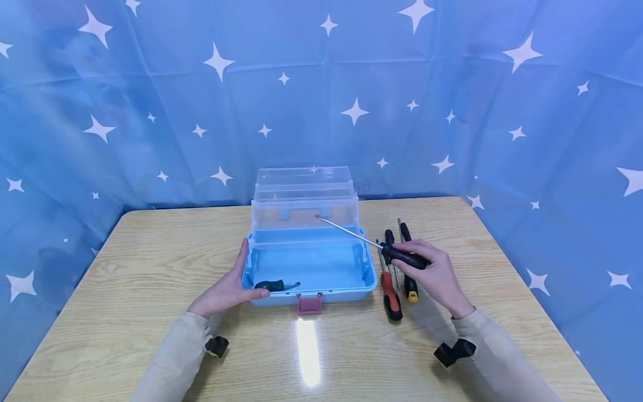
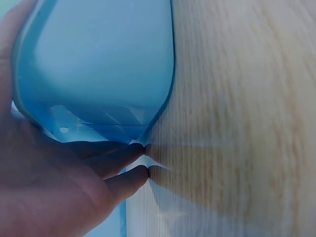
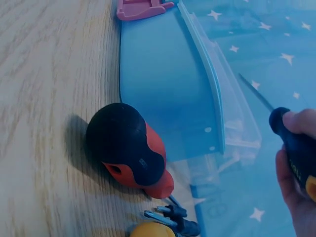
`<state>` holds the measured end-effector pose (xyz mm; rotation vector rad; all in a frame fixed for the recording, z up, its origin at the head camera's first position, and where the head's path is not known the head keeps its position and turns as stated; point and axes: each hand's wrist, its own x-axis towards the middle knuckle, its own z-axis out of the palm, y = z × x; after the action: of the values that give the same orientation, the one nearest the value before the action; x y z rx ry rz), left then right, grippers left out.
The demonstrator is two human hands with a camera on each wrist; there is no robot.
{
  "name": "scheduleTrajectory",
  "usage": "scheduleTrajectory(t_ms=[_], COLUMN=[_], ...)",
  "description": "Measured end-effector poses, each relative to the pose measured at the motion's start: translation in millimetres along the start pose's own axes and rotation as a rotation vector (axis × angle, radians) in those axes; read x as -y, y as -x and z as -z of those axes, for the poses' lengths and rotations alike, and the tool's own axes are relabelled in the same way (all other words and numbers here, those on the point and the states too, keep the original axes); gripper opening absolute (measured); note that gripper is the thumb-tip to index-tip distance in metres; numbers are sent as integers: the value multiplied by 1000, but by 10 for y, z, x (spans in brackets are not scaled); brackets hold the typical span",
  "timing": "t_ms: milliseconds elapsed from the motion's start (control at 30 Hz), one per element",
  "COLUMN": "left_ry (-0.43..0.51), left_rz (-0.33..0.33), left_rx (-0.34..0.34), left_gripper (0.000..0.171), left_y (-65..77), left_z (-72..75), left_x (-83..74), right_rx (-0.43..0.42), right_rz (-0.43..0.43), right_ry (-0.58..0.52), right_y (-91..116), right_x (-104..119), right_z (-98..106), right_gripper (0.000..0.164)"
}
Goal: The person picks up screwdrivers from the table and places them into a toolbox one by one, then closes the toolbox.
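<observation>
A blue toolbox [image 1: 308, 268] stands with its clear lid [image 1: 303, 192] raised at the back. My left hand [image 1: 223, 293] holds its left end, thumb along the front rim and fingers against the end wall. Inside, at the front left, lies a short dark-handled screwdriver [image 1: 271, 285]. My right hand [image 1: 436, 273] grips a long screwdriver [image 1: 407, 257] by its black handle, whose yellow end shows in the right wrist view. Its shaft points up and left, overlapping the box's right part and lid in the head view.
Right of the box lie several screwdrivers, among them a red-and-black one [image 1: 389, 293] and a black one with a yellow end [image 1: 411, 285]. A pink latch [image 1: 310, 304] hangs at the box's front. Behind the wooden table [image 1: 166, 257] hangs a blue star-patterned curtain [image 1: 301, 106].
</observation>
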<state>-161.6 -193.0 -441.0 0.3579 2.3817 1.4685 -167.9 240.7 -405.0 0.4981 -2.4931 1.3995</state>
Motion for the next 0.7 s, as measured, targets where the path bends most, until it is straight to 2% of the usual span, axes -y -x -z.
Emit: scheduleTrajectory(t_ms=[400,700], left_ry=[-9,25], left_rz=[23,11], left_rx=[-2,0], left_gripper=[123,122], left_y=[-7,-12], left_z=[3,-4], left_x=[-11,1], right_rx=[53,123], right_rz=[-12,34], right_ry=[-10,-54], right_y=[-4,-6], right_x=[-3,1], right_z=[-71,-103], right_gripper=[30,29])
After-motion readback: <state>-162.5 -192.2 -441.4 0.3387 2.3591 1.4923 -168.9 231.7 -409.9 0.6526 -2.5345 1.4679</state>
